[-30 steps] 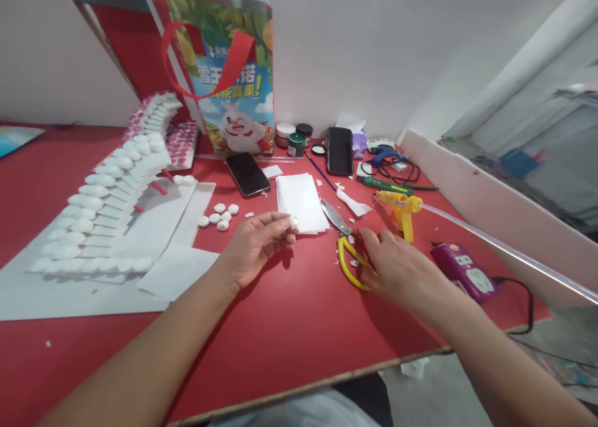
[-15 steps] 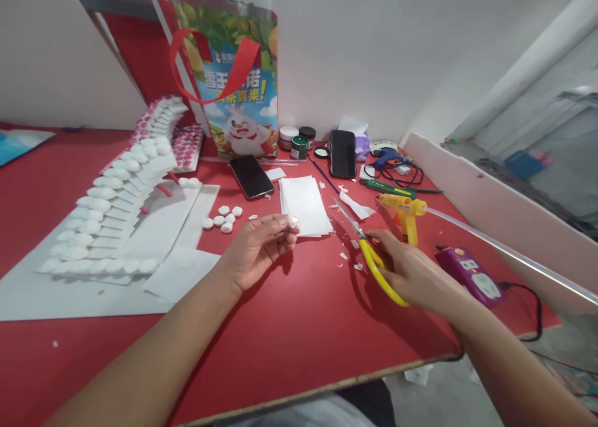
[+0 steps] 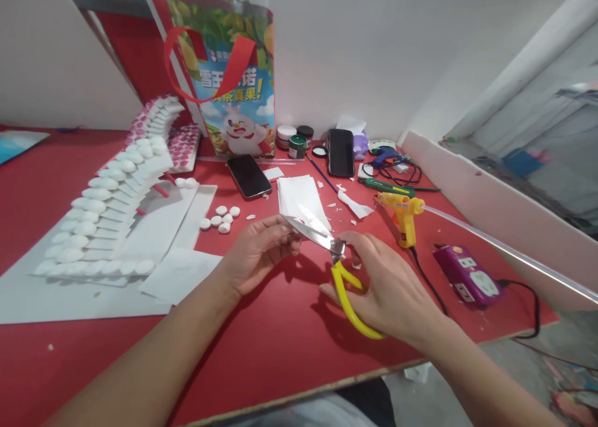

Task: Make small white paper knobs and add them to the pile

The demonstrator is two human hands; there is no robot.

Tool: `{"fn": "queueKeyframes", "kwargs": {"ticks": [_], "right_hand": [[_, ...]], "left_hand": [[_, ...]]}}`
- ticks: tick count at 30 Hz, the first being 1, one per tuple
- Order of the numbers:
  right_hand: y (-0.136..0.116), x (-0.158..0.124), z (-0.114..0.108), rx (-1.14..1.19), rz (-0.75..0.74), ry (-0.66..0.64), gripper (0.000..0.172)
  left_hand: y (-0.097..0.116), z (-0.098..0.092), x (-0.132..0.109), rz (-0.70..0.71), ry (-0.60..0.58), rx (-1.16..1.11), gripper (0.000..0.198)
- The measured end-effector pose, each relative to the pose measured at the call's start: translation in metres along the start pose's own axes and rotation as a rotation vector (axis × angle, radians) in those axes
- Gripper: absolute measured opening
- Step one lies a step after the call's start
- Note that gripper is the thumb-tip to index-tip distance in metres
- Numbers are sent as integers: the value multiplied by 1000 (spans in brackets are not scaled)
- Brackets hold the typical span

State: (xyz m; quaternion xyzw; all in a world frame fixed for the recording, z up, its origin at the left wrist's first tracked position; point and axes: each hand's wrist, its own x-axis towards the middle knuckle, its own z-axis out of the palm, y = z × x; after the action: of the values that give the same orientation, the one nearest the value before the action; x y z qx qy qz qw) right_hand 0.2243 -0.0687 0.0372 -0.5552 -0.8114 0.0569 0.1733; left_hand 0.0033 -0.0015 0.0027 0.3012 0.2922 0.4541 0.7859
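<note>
My right hand (image 3: 380,280) grips yellow-handled scissors (image 3: 337,247), thumb and fingers about the handles. Their blades point left and reach the fingertips of my left hand (image 3: 264,252). The left fingers are pinched together around a small white piece, which the blades now mostly cover. Just behind the hands lies a stack of white paper sheets (image 3: 299,196). Left of it sit several small white rounded pieces (image 3: 223,219) in a cluster. Farther left stands a curved white model (image 3: 126,215) edged with rows of similar white pieces.
A yellow glue gun (image 3: 400,215) with a long clear stick and a purple power socket (image 3: 469,274) occupy the right side. Behind are two phones (image 3: 249,176), paint jars (image 3: 298,145), a green cutter (image 3: 389,187) and a colourful bag (image 3: 233,84). Paper scraps (image 3: 354,202) lie about.
My right hand has brought the scissors leftward from near the glue gun to my left fingertips. My left hand has stayed almost in place, still pinching the white piece.
</note>
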Motion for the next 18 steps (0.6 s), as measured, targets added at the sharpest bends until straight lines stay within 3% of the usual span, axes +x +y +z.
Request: {"fn": "queueKeyframes", "kwargs": {"ticks": [18], "right_hand": [[-3,2,1,-4,7,-24,53]], "left_hand": [[-1,0,-1,14,1,62,22]]}}
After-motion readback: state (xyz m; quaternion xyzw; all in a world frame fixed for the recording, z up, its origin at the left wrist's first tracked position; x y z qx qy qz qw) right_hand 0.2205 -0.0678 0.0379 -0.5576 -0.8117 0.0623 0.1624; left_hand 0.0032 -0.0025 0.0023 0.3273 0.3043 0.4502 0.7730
